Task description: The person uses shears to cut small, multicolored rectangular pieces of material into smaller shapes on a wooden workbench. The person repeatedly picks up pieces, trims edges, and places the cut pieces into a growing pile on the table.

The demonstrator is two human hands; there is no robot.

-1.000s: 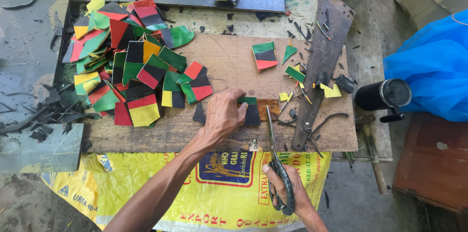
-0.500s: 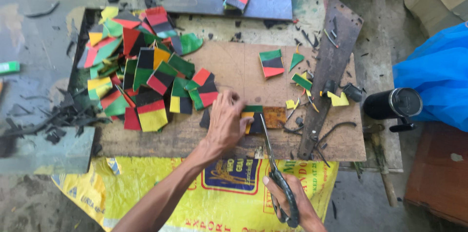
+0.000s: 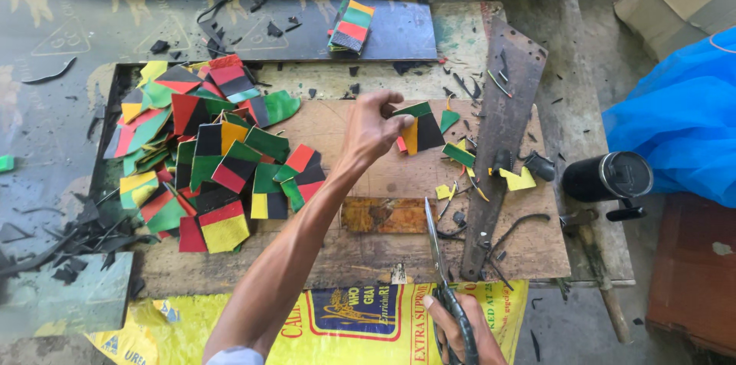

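My left hand (image 3: 372,129) reaches out over the wooden board (image 3: 345,250) and pinches a striped green, yellow and black piece (image 3: 420,129) at its fingertips. The piece hangs just over another striped piece lying on the board. My right hand (image 3: 464,328), near the bottom edge, grips the handles of a pair of scissors (image 3: 437,250). The blades are closed and point away from me over the board's front edge. A large pile of red, green, yellow and black pieces (image 3: 215,158) lies to the left of my arm.
A rusty hand saw (image 3: 502,120) lies on the board's right side among small offcuts. A small stack of pieces (image 3: 351,26) sits on a dark sheet behind. A black cylinder (image 3: 606,175), blue plastic (image 3: 682,120) and a yellow sack (image 3: 360,319) surround the board.
My left hand has lifted off the board's front edge and moved forward and right with a striped piece. The scissors stay in my right hand, low and near me.
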